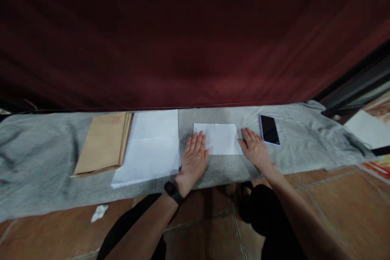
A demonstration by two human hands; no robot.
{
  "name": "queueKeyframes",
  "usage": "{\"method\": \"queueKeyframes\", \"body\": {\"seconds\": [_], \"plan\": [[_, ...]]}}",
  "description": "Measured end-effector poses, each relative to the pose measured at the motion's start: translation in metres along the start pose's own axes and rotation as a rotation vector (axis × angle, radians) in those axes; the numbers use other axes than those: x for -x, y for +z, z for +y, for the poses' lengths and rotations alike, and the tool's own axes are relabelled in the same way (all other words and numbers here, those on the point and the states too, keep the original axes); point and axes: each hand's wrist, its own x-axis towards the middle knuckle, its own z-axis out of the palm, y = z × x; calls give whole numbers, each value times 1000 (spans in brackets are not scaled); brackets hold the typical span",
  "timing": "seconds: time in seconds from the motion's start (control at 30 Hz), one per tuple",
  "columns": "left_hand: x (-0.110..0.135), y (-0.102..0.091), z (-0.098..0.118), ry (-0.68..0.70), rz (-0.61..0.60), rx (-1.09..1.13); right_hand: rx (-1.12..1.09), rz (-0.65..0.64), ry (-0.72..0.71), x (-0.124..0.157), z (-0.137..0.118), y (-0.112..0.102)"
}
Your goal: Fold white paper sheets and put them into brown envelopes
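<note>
A small folded white sheet of paper [222, 140] lies flat on the grey cloth [219, 166] in front of me. My left hand [194, 155], with a dark band on its wrist, rests palm down with fingers stretched out, its fingertips over the sheet's left edge. At the sheet's right edge, my right hand [254, 147] lies flat on the cloth, its thumb by the paper and its fingers extended. Neither hand grips anything. Just beyond the right fingertips lies a phone [269, 130] with a dark screen and a pale purple case.
Left of my left hand lie larger white sheets [152, 150], with a stack of brown envelopes [103, 142] beside them. A dark red surface [195, 48] rises behind the cloth. Crumpled white tissue [99, 212] sits on the tiled floor [319, 211].
</note>
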Motion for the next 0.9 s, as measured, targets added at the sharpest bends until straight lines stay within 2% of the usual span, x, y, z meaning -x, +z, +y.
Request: {"method": "queueKeyframes", "body": {"seconds": [0.13,0.23,0.37,0.63,0.8,0.9], "plan": [[6,3,19,233,-27,82,-161,-59,-128,1,-23,-7],[10,9,26,248,-53,98,-218,-149,-256,9,-43,-5],[12,13,25,232,-63,89,-159,-210,-287,18,-50,1],[14,7,20,202,-82,68,-36,-137,-106,16,-12,0],[11,6,16,181,-95,38,-186,-59,54,6,-5,-5],[9,7,15,187,-79,28,-335,-95,188,1,-10,-10]]}}
